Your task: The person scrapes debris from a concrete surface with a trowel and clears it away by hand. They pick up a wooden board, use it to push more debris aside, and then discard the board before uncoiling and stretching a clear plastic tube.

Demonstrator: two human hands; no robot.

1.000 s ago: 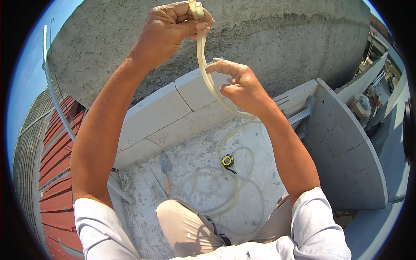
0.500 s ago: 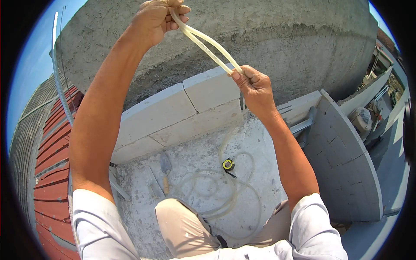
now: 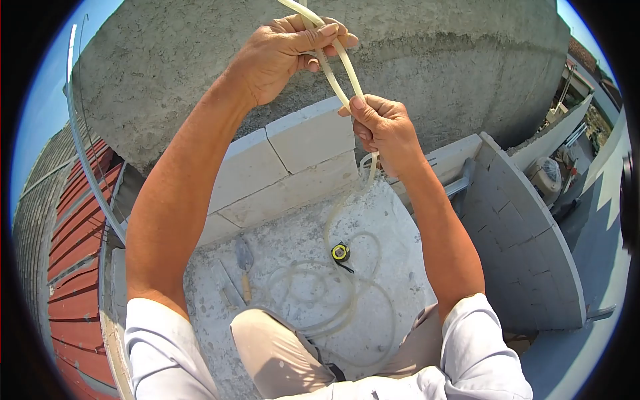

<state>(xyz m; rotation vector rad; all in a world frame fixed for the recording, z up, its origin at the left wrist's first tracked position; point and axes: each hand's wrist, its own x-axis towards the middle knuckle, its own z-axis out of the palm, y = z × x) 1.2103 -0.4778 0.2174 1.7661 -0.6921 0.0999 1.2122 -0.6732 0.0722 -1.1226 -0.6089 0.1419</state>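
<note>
A clear, yellowish plastic hose point(image 3: 349, 69) runs doubled between my two raised hands. My left hand point(image 3: 293, 50) pinches it near the top of the view, thumb and fingers around the strands, and the hose goes on past the upper edge. Lower and to the right, my right hand point(image 3: 385, 130) is closed on both strands. Below that fist a piece of the hose hangs down to the floor, where the rest lies in loose coils point(image 3: 347, 310) in front of my knees.
On the concrete floor point(image 3: 300, 233) are a yellow-and-black tape measure point(image 3: 341, 253), a trowel point(image 3: 245, 267) and a metal strip point(image 3: 231, 287). A low white block wall point(image 3: 287, 157) stands ahead, before a rough cement surface point(image 3: 453, 60). A curved block wall point(image 3: 527, 247) rises at right; red metal roofing point(image 3: 73, 280) lies left.
My left hand has moved right and down along the hose, closer to my right hand. Hose now sticks up above it. My right hand stays nearly in place, still gripping.
</note>
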